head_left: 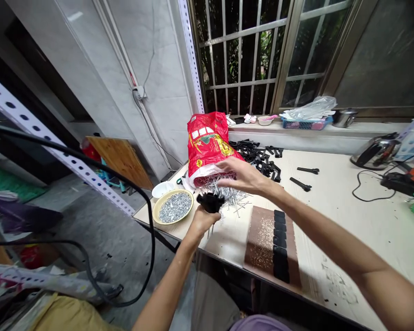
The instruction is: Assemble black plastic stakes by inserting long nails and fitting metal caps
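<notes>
My left hand (pixel 204 220) is closed around a bundle of black plastic parts (pixel 210 201), held upright over the near edge of the table. Thin metal pins poke out below that hand. My right hand (pixel 243 175) hovers above a heap of silvery metal pins (pixel 232 195), its fingers apart and nothing visible in them. The heap spills from the mouth of a red plastic bag (pixel 207 142). Left of it, a yellow bowl (pixel 156 216) contains many small metal pieces. A row of black parts (pixel 280 248) lies on a brown board (pixel 258 243).
Behind my right hand is a pile of black plastic parts (pixel 258 156); two more lie apart to the right. A white bowl (pixel 162 189) stands beside the yellow one. An electric kettle (pixel 376 151) is at the far right. A black cable (pixel 152 230) hangs at left.
</notes>
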`<state>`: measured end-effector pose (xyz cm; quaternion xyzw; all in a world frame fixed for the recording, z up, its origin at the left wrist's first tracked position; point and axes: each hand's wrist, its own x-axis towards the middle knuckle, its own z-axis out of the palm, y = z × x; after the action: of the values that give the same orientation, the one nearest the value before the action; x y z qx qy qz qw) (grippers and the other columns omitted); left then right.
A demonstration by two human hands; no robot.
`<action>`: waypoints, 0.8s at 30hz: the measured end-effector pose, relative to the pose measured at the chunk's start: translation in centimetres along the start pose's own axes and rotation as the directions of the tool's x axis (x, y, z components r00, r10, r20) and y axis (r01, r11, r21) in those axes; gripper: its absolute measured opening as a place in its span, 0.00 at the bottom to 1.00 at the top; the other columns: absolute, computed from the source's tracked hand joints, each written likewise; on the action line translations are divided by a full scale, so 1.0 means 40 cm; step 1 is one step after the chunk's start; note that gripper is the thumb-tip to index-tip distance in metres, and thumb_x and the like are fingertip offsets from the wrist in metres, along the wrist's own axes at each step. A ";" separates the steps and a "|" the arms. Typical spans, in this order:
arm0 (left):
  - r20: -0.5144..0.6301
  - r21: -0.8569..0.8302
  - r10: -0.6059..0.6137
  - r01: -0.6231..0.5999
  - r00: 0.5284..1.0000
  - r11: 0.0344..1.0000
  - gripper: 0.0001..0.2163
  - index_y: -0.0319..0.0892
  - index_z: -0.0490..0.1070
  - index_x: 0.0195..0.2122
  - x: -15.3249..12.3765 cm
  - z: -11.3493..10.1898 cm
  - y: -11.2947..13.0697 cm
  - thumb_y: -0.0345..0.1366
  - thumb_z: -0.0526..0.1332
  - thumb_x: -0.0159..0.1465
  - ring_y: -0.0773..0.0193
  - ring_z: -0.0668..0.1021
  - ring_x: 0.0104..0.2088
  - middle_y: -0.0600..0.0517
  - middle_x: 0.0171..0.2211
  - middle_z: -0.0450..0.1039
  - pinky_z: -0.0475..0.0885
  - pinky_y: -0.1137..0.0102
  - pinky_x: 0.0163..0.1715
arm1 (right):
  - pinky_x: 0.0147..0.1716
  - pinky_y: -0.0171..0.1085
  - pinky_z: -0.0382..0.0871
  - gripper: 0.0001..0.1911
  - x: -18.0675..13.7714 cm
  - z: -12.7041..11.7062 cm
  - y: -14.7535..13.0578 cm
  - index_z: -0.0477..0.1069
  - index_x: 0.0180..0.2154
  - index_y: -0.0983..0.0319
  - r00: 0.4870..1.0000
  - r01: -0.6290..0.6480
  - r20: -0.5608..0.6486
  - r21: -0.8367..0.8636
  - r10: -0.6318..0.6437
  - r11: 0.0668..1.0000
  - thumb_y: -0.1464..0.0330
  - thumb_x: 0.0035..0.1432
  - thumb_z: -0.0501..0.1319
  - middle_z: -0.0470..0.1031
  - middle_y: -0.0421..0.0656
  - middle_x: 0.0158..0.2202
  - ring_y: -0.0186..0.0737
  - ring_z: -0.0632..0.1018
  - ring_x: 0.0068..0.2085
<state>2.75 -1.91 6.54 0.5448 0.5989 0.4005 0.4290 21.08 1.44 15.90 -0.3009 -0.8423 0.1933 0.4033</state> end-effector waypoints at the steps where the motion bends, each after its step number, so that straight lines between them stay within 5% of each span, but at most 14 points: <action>1: 0.033 -0.087 -0.024 0.026 0.999 0.996 0.08 0.38 0.69 0.23 -0.001 -0.005 0.009 0.29 0.65 0.41 0.67 0.69 0.22 0.55 0.20 0.67 0.63 0.72 0.22 | 0.40 0.43 0.68 0.20 -0.030 0.012 0.016 0.72 0.44 0.61 0.985 -0.129 -0.106 0.080 0.137 0.988 0.55 0.55 0.61 0.74 0.46 0.41 0.42 0.74 0.40; 3: 0.103 -0.225 -0.049 0.071 0.993 0.972 0.12 0.36 0.71 0.29 -0.001 -0.007 0.026 0.33 0.67 0.43 0.67 0.71 0.23 0.53 0.24 0.70 0.67 0.71 0.24 | 0.41 0.45 0.69 0.22 -0.088 0.061 0.046 0.71 0.45 0.63 0.916 -0.332 -0.132 0.284 0.379 0.900 0.54 0.55 0.60 0.74 0.48 0.41 0.44 0.75 0.41; 4: 0.143 -0.266 -0.038 0.075 0.989 0.961 0.14 0.36 0.72 0.32 0.000 -0.002 0.033 0.35 0.68 0.44 0.66 0.72 0.25 0.52 0.26 0.71 0.68 0.70 0.25 | 0.42 0.45 0.70 0.24 -0.111 0.095 0.058 0.70 0.46 0.63 0.901 -0.377 -0.049 0.404 0.431 0.834 0.54 0.53 0.62 0.74 0.48 0.42 0.45 0.75 0.43; 6: 0.200 -0.293 0.028 0.032 0.979 0.956 0.18 0.35 0.73 0.36 0.006 0.020 0.041 0.37 0.69 0.45 0.65 0.74 0.27 0.49 0.30 0.74 0.70 0.70 0.26 | 0.45 0.44 0.70 0.27 -0.139 0.167 0.075 0.68 0.50 0.61 0.901 -0.383 0.073 0.601 0.429 0.702 0.53 0.53 0.62 0.74 0.47 0.44 0.44 0.74 0.45; 10: 0.182 -0.254 0.155 -0.106 0.971 0.961 0.22 0.35 0.72 0.44 0.019 0.078 0.035 0.39 0.68 0.49 0.57 0.76 0.37 0.45 0.36 0.75 0.71 0.66 0.35 | 0.44 0.40 0.70 0.26 -0.134 0.253 0.099 0.68 0.47 0.63 0.831 -0.361 -0.012 0.750 0.556 0.555 0.51 0.55 0.58 0.75 0.45 0.41 0.41 0.74 0.43; 13: 0.183 -0.239 0.228 -0.181 0.956 0.954 0.26 0.36 0.67 0.51 0.026 0.093 0.021 0.40 0.67 0.51 0.52 0.74 0.47 0.43 0.42 0.74 0.70 0.63 0.43 | 0.38 0.39 0.70 0.25 -0.129 0.258 0.115 0.70 0.40 0.64 0.756 -0.404 -0.087 0.717 0.649 0.567 0.49 0.58 0.53 0.74 0.44 0.35 0.41 0.74 0.39; 18: 0.191 -0.174 0.308 -0.277 0.932 0.945 0.26 0.37 0.64 0.54 0.038 0.091 0.010 0.39 0.64 0.54 0.52 0.71 0.52 0.42 0.48 0.71 0.66 0.61 0.51 | 0.47 0.41 0.66 0.18 -0.155 0.250 0.124 0.68 0.44 0.62 0.774 -0.273 -0.292 0.647 0.562 0.712 0.57 0.57 0.56 0.73 0.45 0.43 0.43 0.72 0.46; 24: 0.097 -0.129 0.314 -0.301 0.945 0.945 0.21 0.38 0.67 0.49 0.054 0.110 0.009 0.36 0.62 0.54 0.54 0.74 0.47 0.43 0.45 0.73 0.67 0.62 0.48 | 0.45 0.42 0.67 0.15 -0.170 0.258 0.123 0.67 0.43 0.61 0.747 -0.289 -0.360 0.582 0.560 0.760 0.59 0.57 0.56 0.73 0.44 0.40 0.44 0.73 0.43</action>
<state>6.97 0.32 5.33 0.6288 0.4570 0.4634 0.4254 17.95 -0.26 3.06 -0.4184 -0.5300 0.4026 0.6180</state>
